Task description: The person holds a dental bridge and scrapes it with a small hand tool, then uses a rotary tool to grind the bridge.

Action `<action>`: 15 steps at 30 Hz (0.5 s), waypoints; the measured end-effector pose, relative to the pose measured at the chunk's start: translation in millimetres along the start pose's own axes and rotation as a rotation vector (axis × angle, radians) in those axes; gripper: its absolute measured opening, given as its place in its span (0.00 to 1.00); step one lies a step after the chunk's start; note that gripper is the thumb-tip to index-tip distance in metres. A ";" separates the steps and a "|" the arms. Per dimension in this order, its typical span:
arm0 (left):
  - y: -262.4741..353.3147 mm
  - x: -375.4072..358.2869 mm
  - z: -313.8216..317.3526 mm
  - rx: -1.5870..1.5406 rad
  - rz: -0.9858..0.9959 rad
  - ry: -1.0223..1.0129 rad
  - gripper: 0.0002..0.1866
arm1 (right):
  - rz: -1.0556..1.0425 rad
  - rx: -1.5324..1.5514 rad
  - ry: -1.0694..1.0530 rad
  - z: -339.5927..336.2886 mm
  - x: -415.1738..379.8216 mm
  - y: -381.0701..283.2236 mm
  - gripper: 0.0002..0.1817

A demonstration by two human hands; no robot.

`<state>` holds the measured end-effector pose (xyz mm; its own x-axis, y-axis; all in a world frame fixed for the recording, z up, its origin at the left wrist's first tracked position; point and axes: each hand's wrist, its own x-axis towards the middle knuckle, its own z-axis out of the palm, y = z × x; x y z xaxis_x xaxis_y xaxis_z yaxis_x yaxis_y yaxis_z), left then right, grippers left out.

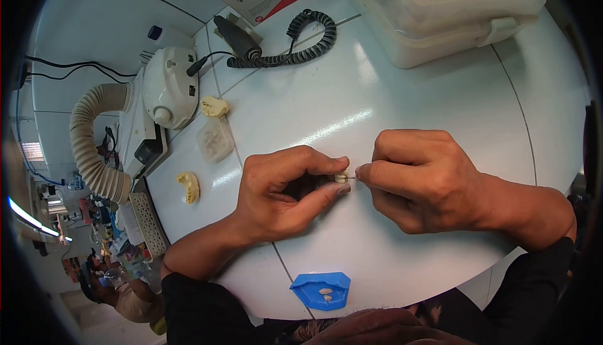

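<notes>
My left hand (282, 191) is closed in a pinch on a small ivory tooth-shaped dental piece (340, 177), held between thumb and fingertip above the table. The fingertips partly cover the piece. My right hand (418, 178) is closed around a thin metal instrument (352, 178), its slim tip pointing left and meeting the dental piece. Most of the instrument is hidden inside the fist. Below the hands, near the table's front edge, a blue tray (308, 281) carries a few small pale pieces (326, 291).
Yellow dental casts (188, 187) and a small clear box (215, 140) lie at left. Behind them are a white control unit (169, 87), a coiled-cord handpiece (237, 38) and a ribbed hose (88, 138). A large plastic case (446, 18) stands at back right. Another person (129, 295) is at far left.
</notes>
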<state>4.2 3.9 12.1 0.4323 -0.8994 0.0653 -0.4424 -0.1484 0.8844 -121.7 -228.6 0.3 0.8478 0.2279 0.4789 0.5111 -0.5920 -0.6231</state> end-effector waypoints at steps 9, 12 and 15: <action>1.0 0.0 0.9 0.022 -0.004 0.002 0.14 | 0.013 0.034 -0.028 -0.9 -0.2 2.6 0.10; 0.8 -0.3 1.2 0.002 -0.015 0.006 0.14 | 0.006 0.032 -0.042 -3.1 0.9 2.5 0.09; 0.6 -0.3 1.2 -0.006 0.001 -0.002 0.14 | 0.009 0.063 -0.030 -2.8 0.8 3.9 0.08</action>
<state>2.9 3.5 12.1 0.4303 -0.9003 0.0658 -0.4381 -0.1445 0.8872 -119.5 -232.9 0.0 0.8558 0.2468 0.4547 0.5106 -0.5443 -0.6656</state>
